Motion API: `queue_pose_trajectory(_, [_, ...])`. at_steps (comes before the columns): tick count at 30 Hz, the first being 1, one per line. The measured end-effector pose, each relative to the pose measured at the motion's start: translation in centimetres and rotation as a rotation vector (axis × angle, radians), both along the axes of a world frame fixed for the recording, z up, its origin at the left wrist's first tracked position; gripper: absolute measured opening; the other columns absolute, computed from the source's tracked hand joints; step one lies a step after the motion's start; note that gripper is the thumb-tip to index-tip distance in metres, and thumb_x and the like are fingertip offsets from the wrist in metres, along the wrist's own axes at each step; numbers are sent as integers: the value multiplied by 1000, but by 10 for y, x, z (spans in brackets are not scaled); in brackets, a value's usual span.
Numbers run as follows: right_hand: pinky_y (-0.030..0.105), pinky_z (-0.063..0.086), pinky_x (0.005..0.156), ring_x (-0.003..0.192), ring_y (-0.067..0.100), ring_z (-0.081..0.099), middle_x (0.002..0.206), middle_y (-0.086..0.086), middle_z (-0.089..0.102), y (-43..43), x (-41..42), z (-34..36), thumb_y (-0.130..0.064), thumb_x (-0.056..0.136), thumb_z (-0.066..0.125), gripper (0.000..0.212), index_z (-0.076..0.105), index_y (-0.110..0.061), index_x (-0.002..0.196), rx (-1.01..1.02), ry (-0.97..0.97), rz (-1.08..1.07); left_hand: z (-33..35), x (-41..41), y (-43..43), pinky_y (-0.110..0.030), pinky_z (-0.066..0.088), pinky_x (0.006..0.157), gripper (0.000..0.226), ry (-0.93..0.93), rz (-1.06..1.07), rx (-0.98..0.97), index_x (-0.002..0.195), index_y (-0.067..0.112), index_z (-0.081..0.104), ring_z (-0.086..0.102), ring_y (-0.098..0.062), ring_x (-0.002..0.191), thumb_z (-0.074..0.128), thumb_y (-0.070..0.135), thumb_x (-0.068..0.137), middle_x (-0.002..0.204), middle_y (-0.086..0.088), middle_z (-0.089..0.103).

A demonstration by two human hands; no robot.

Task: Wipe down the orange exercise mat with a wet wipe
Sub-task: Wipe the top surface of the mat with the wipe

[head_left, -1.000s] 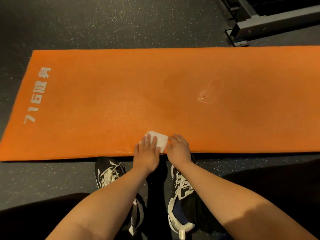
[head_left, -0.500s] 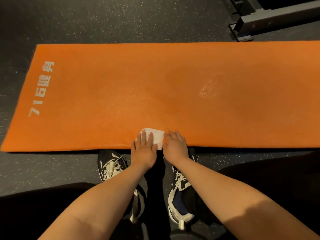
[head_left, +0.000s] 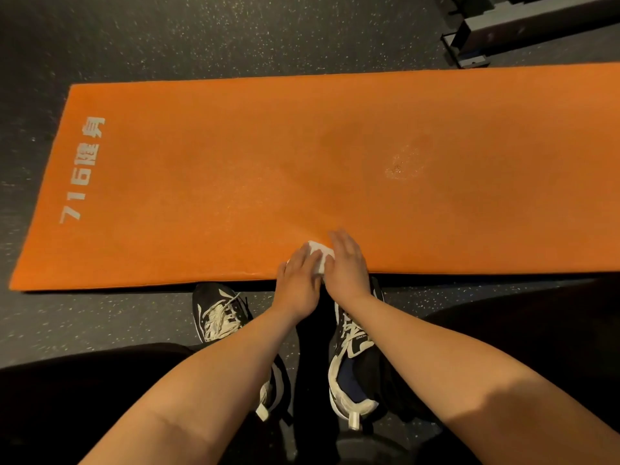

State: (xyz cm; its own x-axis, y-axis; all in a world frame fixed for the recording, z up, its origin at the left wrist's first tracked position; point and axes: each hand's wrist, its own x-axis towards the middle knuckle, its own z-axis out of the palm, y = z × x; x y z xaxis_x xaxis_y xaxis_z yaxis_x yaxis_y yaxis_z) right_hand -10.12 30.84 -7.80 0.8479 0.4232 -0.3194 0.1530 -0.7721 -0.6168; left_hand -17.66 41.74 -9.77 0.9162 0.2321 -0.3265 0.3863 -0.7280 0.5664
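Note:
The orange exercise mat (head_left: 235, 169) lies flat on the dark floor, with white lettering at its left end and a damp, shiny patch (head_left: 401, 166) right of centre. A small white wet wipe (head_left: 321, 259) sits on the mat at its near edge. My left hand (head_left: 297, 280) presses on the wipe's left side and my right hand (head_left: 347, 266) lies flat over its right side, fingers stretched forward. The two hands nearly touch and cover most of the wipe.
My two black-and-white sneakers (head_left: 219, 317) stand on the speckled dark floor (head_left: 235, 31) just below the mat's near edge. A grey metal equipment frame (head_left: 496, 31) stands at the top right, beyond the mat's far edge.
My hands have drawn closer together over the wipe, so less of it shows. My right hand has slid forward onto it. The wipe stays at the mat's near edge.

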Motion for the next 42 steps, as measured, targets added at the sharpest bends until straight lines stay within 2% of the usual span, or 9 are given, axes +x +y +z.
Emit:
queue_pose_trajectory(3, [45,7,126,154,16,17,162,-2,34,14,-6,-3,-11,105,35,53,33,-26,156,-18,61,235,1,-5,11,-43,25,118,53,-93,153,-101,147,14,40,16,-23,151,58,21,98,165,-9,13])
queue_pose_trajectory(5, [45,0,125,154,15,15,163,-3,32,13,-5,-10,-11,106,36,53,33,-27,157,-67,41,327,-1,-9,19,-44,31,114,51,-84,231,-13,136,8,46,27,-32,144,68,19,92,156,-17,27])
queue_pose_trajectory(9, [42,-4,125,155,14,9,167,-4,23,-1,1,-17,-14,105,41,54,35,-26,157,-179,-41,440,-5,-13,26,-36,36,98,45,-72,170,53,123,7,53,48,-32,120,74,26,88,126,-10,53])
queue_pose_trajectory(15, [42,2,126,156,21,3,169,3,13,-19,24,-14,-15,99,48,67,21,-17,161,-379,-38,101,-5,-8,16,-50,20,119,59,71,74,206,145,27,43,23,-31,147,66,38,92,157,-1,34])
queue_pose_trajectory(21, [40,-4,126,156,23,2,168,5,17,-14,-9,-15,-20,107,38,52,32,-25,158,-222,-98,361,-10,-4,17,-51,25,117,52,24,80,166,138,21,50,30,-29,145,70,24,90,154,-3,42])
queue_pose_trajectory(25, [39,0,127,156,20,3,168,4,17,-31,12,-16,-26,109,32,49,33,-23,158,-280,-46,160,-10,-2,21,-48,26,117,46,-12,93,126,136,22,55,35,-25,143,69,26,92,151,-3,46])
queue_pose_trajectory(28, [41,2,127,156,21,0,169,5,12,-31,19,-14,-28,109,28,51,28,-21,159,-314,31,8,-8,1,25,-45,36,111,43,-27,95,123,133,23,57,46,-25,133,69,30,92,141,-1,55])
queue_pose_trajectory(33, [43,-1,126,156,23,-2,169,3,12,-22,2,-10,-25,109,28,50,27,-23,159,-271,1,156,1,8,28,-40,45,99,32,-26,115,131,126,20,65,56,-25,121,65,30,95,130,-3,63])
queue_pose_trajectory(42, [42,-2,126,156,21,4,167,1,21,-19,8,-6,-28,111,25,46,37,-23,155,-157,92,102,25,15,29,-34,46,71,17,-11,166,140,106,21,73,61,-22,96,62,32,98,104,3,66])
